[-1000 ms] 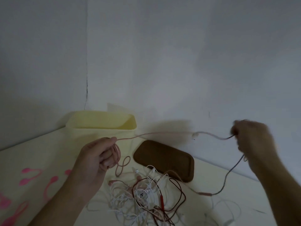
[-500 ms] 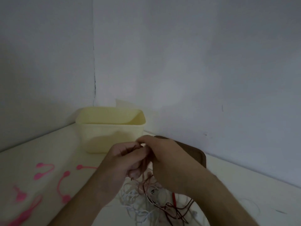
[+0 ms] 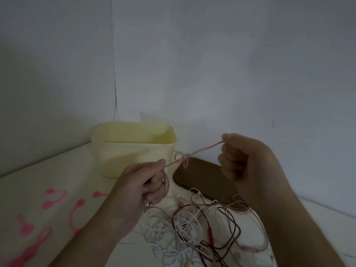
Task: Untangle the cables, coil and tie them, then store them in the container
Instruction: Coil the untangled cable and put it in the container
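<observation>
A thin pink cable (image 3: 200, 151) runs taut between my two hands, with a small loop in its middle. My left hand (image 3: 142, 182) pinches one end and also holds a few coiled turns of it hanging below the fingers. My right hand (image 3: 242, 157) grips the other end, raised a little higher. Beneath both hands a tangle of white, pink and dark red cables (image 3: 192, 230) lies on the table. The pale yellow container (image 3: 133, 149) stands open behind my left hand.
A brown lid (image 3: 202, 180) lies flat to the right of the container, against the wall. Several pink cable ties (image 3: 55, 199) lie on the table at the left. Grey walls meet in a corner behind the container.
My hands, pressed together half a second ago, have moved apart and drawn the pink cable taut between them. A second ago they were spread much wider.
</observation>
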A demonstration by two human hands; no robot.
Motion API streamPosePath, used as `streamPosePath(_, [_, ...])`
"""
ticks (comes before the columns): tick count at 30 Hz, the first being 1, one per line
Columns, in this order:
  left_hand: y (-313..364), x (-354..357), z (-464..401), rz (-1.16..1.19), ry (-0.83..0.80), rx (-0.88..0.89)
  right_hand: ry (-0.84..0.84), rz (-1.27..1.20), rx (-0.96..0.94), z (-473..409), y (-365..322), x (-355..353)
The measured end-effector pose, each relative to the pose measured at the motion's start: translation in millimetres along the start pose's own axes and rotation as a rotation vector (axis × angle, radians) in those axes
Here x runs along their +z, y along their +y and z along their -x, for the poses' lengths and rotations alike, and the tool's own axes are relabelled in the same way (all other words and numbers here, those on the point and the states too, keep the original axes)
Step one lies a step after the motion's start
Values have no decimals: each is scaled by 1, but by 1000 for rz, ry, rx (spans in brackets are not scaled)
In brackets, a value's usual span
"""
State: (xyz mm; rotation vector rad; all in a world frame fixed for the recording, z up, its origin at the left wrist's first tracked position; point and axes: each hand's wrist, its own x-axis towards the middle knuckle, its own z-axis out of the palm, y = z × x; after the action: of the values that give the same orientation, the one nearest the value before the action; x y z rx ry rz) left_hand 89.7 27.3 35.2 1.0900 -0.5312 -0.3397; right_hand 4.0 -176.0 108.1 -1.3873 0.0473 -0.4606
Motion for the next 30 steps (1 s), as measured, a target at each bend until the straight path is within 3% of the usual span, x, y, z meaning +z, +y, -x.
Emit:
streamPosePath(4, [0,-5,-2,-23,22,23,229,-66,-26,-7,-5,-22])
streamPosePath(9, [0,-3,0,-42,-20,59,456,224,-106,-4,-4,-35])
streamPosePath(12, [-1,0,2,-22,-23,48,504,472,-116,-5,0,-36])
streamPosePath(15, [2,1,2,12,-21,42,566,567,-132,-4,-1,-42])
streamPosePath(26, [2,-3,-3,41,90,86,839,280,-106,-1,-19,-85])
streamPosePath(28, [0,-1,-3,44,113,69,815,238,-123,-1,-21,-89])
streamPosePath(30, [-1,-1,-4,45,132,58,684,172,-137,-3,-21,-93])
